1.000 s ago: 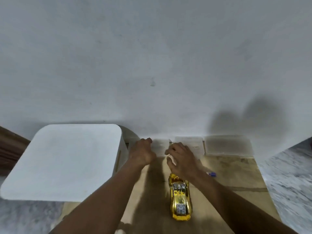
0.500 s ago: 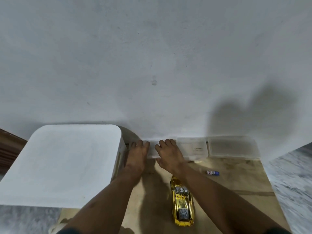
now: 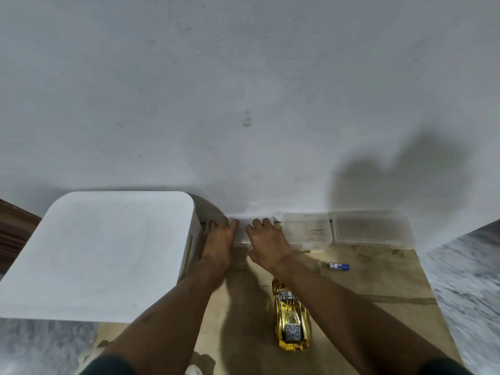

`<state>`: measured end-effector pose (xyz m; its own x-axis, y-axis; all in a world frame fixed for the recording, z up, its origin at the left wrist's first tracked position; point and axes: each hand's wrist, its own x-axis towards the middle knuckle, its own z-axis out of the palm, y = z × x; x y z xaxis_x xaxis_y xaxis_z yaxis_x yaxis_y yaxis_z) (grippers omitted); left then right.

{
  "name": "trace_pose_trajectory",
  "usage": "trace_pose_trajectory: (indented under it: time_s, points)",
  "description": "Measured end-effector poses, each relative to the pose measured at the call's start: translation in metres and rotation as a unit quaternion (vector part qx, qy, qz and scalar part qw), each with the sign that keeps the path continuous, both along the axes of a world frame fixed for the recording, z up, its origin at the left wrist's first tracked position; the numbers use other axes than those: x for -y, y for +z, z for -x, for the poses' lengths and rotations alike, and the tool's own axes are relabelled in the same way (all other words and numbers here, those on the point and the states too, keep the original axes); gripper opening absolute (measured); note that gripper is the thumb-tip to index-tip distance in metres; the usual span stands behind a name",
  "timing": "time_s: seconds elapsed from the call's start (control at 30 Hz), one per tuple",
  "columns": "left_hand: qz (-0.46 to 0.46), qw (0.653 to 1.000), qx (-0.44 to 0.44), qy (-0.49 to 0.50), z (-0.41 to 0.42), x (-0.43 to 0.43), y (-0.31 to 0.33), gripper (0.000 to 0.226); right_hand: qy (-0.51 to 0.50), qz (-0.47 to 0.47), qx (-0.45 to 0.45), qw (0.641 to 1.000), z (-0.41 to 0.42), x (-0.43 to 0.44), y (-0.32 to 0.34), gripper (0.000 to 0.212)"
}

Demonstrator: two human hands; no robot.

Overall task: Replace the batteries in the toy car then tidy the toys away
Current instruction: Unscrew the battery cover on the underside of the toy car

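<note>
Against the wall, your left hand [image 3: 218, 240] and right hand [image 3: 267, 240] rest on a small clear plastic box [image 3: 243, 229].
Your fingers [image 3: 258, 223] lie straight, gripping nothing; contents unclear. The shiny gold toy car [image 3: 290, 320] stands on the tan bench [image 3: 365, 282].

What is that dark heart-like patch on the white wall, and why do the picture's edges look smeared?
Head view: the patch is a soft shadow on the plain white wall, likely the person's own; same view, the grey marbled floor at the right edge is blurred; the shiny gold toy car shows glare.
</note>
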<state>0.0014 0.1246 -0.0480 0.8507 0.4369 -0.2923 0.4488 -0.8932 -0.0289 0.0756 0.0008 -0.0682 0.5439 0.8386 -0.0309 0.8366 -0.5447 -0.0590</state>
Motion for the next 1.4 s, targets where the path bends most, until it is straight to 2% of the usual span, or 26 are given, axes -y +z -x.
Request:
trace_pose_trajectory:
  time_s: [0.23,0.33,0.4,0.47,0.53,0.63,0.77,0.9,1.1,1.27,1.4]
  points:
    - [0.006,0.999,-0.044,-0.031,-0.013,-0.009,0.031,0.064,0.013,-0.01,0.008,1.0,-0.014,0.005,0.016,0.044]
    - [0.033,0.998,-0.054,-0.026,-0.021,-0.011,0.046,0.054,-0.006,-0.037,0.009,0.999,-0.016,0.009,0.02,0.049]
    - [0.059,0.998,-0.034,-0.004,-0.024,-0.013,0.054,0.046,-0.008,-0.105,-0.013,0.994,-0.017,0.015,0.019,0.041]
    - [0.071,0.997,-0.012,0.013,-0.027,-0.014,0.063,0.047,0.016,-0.191,-0.061,0.98,-0.016,0.024,0.016,0.023]
    - [0.071,0.997,0.002,0.022,-0.029,-0.015,0.069,0.051,0.058,-0.218,-0.096,0.969,-0.013,0.035,0.01,0.01]
    - [0.069,0.997,0.027,0.031,-0.034,-0.018,0.076,0.048,0.071,-0.162,-0.111,0.978,-0.008,0.039,0.006,0.015]
    - [0.085,0.995,0.04,0.041,-0.037,-0.023,0.076,0.051,-0.015,-0.117,-0.117,0.986,-0.017,0.02,0.013,0.029]
    - [0.093,0.994,0.046,0.043,-0.037,-0.025,0.075,0.051,-0.056,-0.036,-0.112,0.991,-0.026,-0.003,0.015,0.023]
    - [0.086,0.994,0.059,0.035,-0.037,-0.026,0.07,0.05,-0.063,0.075,-0.05,0.994,-0.033,-0.022,0.013,0.026]
    - [0.066,0.996,0.048,0.02,-0.038,-0.025,0.072,0.047,-0.068,0.072,-0.051,0.994,-0.034,-0.029,0.009,0.026]
    - [0.051,0.998,0.038,0.013,-0.037,-0.025,0.072,0.048,-0.07,0.023,-0.109,0.991,-0.035,-0.019,0.013,0.03]
